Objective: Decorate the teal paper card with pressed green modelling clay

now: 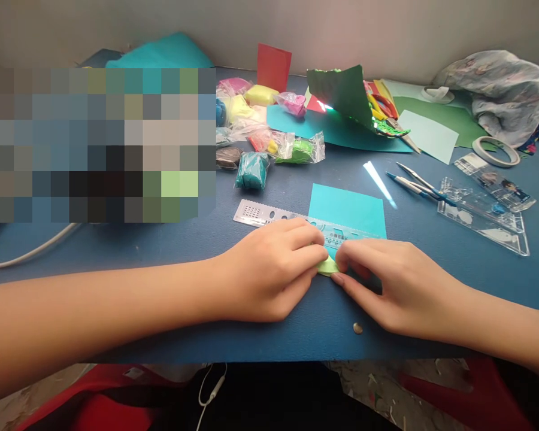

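Note:
A small light green piece [328, 267] lies between my hands near the front of the desk; whether it is paper or soft clay I cannot tell. My left hand [281, 263], fingers curled, presses its left side. At its right edge, my right hand [386, 278] pinches it between thumb and fingers. Under and behind my fingers lies a clear plastic stencil ruler [251, 212], its middle partly covered by my left hand. The ruler crosses a turquoise sheet of paper [348, 200]. Part of the green piece is hidden by my fingers.
Wrapped clay packets [251, 170] lie behind my left hand. To the right are pens [408, 184], a clear set square [485, 221] and a tape roll [496, 151]. Folded dark green card [341, 96] stands at the back. A small round object [358, 328] sits near the front edge.

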Demonstrator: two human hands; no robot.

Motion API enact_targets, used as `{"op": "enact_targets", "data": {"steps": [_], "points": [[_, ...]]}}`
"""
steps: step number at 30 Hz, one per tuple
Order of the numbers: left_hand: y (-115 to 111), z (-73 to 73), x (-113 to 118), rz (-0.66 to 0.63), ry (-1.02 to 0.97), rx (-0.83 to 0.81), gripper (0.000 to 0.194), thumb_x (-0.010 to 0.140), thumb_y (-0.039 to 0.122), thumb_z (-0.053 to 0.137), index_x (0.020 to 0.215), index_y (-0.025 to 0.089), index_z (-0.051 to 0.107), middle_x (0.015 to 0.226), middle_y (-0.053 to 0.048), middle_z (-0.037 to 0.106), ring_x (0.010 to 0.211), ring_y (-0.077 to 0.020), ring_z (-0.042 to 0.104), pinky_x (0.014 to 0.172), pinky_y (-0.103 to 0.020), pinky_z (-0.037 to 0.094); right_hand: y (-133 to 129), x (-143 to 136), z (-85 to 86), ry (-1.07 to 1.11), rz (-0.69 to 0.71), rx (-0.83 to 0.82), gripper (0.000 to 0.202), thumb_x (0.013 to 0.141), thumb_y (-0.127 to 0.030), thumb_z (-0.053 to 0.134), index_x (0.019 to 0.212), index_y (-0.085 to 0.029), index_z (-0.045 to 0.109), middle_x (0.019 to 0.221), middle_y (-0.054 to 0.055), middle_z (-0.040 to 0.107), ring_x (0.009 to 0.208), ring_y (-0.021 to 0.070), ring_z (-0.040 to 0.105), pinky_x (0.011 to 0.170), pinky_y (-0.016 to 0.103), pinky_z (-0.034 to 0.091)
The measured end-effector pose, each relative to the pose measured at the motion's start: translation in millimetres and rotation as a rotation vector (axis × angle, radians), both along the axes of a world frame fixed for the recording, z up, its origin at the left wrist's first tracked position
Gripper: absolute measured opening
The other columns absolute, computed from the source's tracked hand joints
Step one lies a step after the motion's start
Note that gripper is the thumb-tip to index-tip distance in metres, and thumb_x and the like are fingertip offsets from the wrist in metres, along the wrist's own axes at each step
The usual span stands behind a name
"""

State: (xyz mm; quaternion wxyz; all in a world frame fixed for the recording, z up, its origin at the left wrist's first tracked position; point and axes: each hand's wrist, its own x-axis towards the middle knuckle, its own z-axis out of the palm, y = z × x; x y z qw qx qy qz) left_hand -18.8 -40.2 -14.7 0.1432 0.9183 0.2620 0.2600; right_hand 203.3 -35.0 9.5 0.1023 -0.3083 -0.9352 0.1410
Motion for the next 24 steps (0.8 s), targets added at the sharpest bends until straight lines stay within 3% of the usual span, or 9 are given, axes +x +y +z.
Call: {"op": "enact_targets", "data": {"steps": [4, 7, 9, 12, 16, 24], "points": [[2.3, 0.7, -2.4, -0.022, 0.022, 0.034, 0.014, 0.094, 0.018, 0.049, 0.095, 0.012, 0.062, 0.1, -0.012, 0.065, 0.089, -0.0208, 0.058, 0.085, -0.035, 0.051, 4.5, 3.4, 1.6, 0.009, 0.071, -0.006, 0.016, 0.095, -0.02, 0.046, 0.081, -0.019, 0.052, 0.063, -0.001, 0.058, 0.05, 0.0098, 0.049, 0.049, 0.021, 0.035], [4.7, -0.6, -4.8, -0.076, 0.083, 0.187, 0.02, 0.096, 0.014, 0.043, 0.094, 0.011, 0.063, 0.094, -0.012, 0.067, 0.087, -0.0209, 0.061, 0.083, -0.034, 0.053, 9.3, 6.0, 1.1, 0.032, 0.118, -0.013, 0.016, 0.097, -0.025, 0.046, 0.084, -0.019, 0.053, 0.063, -0.001, 0.059, 0.05, 0.0094, 0.051, 0.048, 0.021, 0.037], [5.8, -2.3, -5.9, -0.09, 0.108, 0.291, 0.024, 0.098, 0.014, 0.041, 0.092, 0.012, 0.064, 0.09, -0.011, 0.068, 0.087, -0.0208, 0.063, 0.081, -0.033, 0.054, 12.1, 6.8, -0.7, 0.076, 0.159, 0.082, 0.014, 0.098, -0.029, 0.048, 0.088, -0.02, 0.053, 0.065, -0.001, 0.061, 0.051, 0.0095, 0.052, 0.048, 0.021, 0.039], [6.7, -4.8, -6.1, -0.05, 0.097, 0.364, 0.027, 0.099, 0.015, 0.039, 0.09, 0.015, 0.065, 0.087, -0.009, 0.07, 0.086, -0.0188, 0.066, 0.08, -0.031, 0.056, 14.0, 6.0, -4.0, 0.138, 0.249, 0.374, 0.008, 0.096, -0.027, 0.054, 0.093, -0.02, 0.054, 0.069, 0.0, 0.065, 0.056, 0.011, 0.057, 0.052, 0.023, 0.043], [7.8, -5.8, -4.5, -0.002, 0.019, 0.337, 0.028, 0.1, 0.015, 0.038, 0.092, 0.016, 0.065, 0.087, -0.007, 0.072, 0.085, -0.016, 0.067, 0.08, -0.028, 0.057, 12.8, 5.6, -5.9, 0.103, 0.336, 0.6, 0.012, 0.093, -0.02, 0.057, 0.105, -0.021, 0.058, 0.076, 0.0, 0.069, 0.061, 0.0121, 0.061, 0.059, 0.026, 0.048], [8.9, -5.1, -3.4, 0.012, -0.056, 0.148, 0.019, 0.096, 0.014, 0.047, 0.097, 0.012, 0.065, 0.092, -0.011, 0.07, 0.086, -0.0179, 0.065, 0.081, -0.031, 0.056, 13.8, 10.1, -12.0, 0.16, 0.254, 0.593, 0.024, 0.09, -0.01, 0.057, 0.112, -0.017, 0.061, 0.087, 0.006, 0.072, 0.073, 0.0157, 0.067, 0.064, 0.028, 0.054]]}}
